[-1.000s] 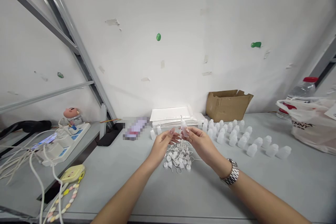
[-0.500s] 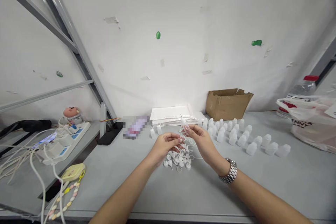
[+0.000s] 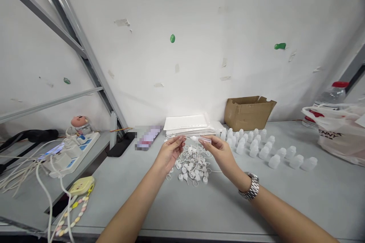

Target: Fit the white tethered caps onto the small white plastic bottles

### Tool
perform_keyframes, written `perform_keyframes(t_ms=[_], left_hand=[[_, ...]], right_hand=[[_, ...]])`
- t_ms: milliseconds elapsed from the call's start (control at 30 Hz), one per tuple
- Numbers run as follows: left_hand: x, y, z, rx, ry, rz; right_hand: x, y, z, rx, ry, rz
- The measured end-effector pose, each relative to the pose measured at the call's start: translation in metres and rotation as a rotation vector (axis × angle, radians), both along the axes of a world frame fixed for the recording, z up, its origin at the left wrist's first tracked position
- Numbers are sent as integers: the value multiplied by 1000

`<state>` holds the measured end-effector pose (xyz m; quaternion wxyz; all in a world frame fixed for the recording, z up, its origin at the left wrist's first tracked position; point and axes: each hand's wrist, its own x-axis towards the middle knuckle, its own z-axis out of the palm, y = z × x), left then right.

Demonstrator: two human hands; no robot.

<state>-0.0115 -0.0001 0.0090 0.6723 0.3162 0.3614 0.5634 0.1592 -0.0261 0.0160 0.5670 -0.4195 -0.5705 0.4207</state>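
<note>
Both forearms reach in from the near edge of the grey table, left and right, angling inward so the hands meet close to the middle. Left hand: raised above the surface, wrist bent slightly, palm turned partly toward the right. Thumb and forefinger brought together at the tips, other fingers curled loosely below; whether anything small sits in that pinch, cannot tell. Right hand: also raised, metal-banded watch at the wrist, fingers pointing left. Thumb and fingers pinch a small white dropper bottle, held nearly sideways, its white top toward the left hand. A thin pale line runs from that top to near the left fingertips; too fine to identify. Hands apart, bottle top between them.

Bottle is in the air over the far side of a pile of white caps with looped straps, the pile resting on the table. To the right of the right hand, translucent squeeze bottles stand in loose rows. Beyond these, an open cardboard box; behind the hands, flat white packets.
</note>
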Motion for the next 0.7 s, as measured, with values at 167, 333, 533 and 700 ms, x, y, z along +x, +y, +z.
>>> perform_keyframes(t_ms=[167,333,533,700], left_hand=[[1,2,-3,11,-47,-16],[2,1,-6,60,-6,3],[4,0,-7,100,53,-2],[4,0,-6,97,62,-2]], right_hand=[[1,0,-3,20,-61,4],[0,1,-7,19,-81,6],[-1,1,-7,43,-79,-3],[-1,2,-8,33,-78,-1]])
